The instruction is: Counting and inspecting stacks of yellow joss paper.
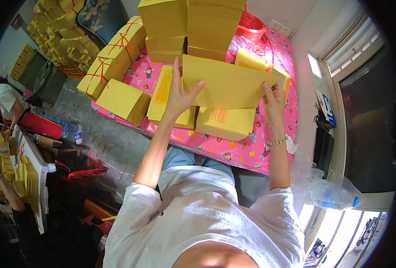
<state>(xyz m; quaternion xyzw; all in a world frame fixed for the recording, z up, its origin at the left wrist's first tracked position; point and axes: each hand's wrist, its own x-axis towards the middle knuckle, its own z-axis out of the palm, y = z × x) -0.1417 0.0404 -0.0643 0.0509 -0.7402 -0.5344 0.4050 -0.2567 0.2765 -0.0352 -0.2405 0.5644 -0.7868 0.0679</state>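
While 2 hands point(179, 94) point(274, 102) grasp yellow paper point(229, 83) — 1 at each end | yellow stacks point(224, 125) rest on pink patterned cover point(236, 153)

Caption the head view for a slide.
Left hand and right hand hold yellow paper above stacks of yellow paper on a pink patterned cover.

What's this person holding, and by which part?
Yellow paper, with the left hand at its left end and the right hand at its right end.
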